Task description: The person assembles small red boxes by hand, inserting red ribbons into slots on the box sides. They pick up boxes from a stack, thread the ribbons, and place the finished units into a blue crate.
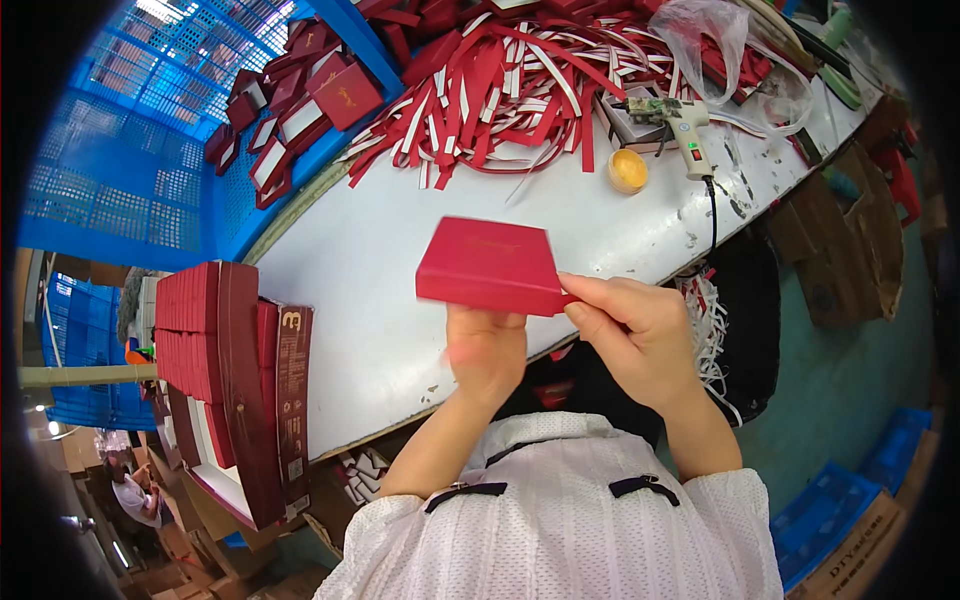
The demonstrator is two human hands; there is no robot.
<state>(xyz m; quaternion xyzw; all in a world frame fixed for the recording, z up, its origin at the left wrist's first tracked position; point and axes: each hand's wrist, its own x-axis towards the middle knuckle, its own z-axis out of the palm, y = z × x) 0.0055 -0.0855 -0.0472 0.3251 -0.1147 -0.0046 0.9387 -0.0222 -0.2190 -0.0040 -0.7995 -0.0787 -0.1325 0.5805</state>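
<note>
A flat red gift box (490,262) with faint gold lettering on its lid is held up over the near edge of the white table. My left hand (487,350) supports it from below, its fingers mostly hidden behind the box and slightly blurred. At the box's right front corner, the thumb and forefinger of my right hand (630,325) pinch a small piece there, perhaps a ribbon end; a bit of white shows by the fingertips.
A heap of red and white ribbon strips (490,90) covers the table's far side. A glue gun (690,135) with a black cord lies beside a small yellow-filled cup (628,171). Red boxes fill a blue crate (240,225) at far left and a maroon carton (235,400) at near left.
</note>
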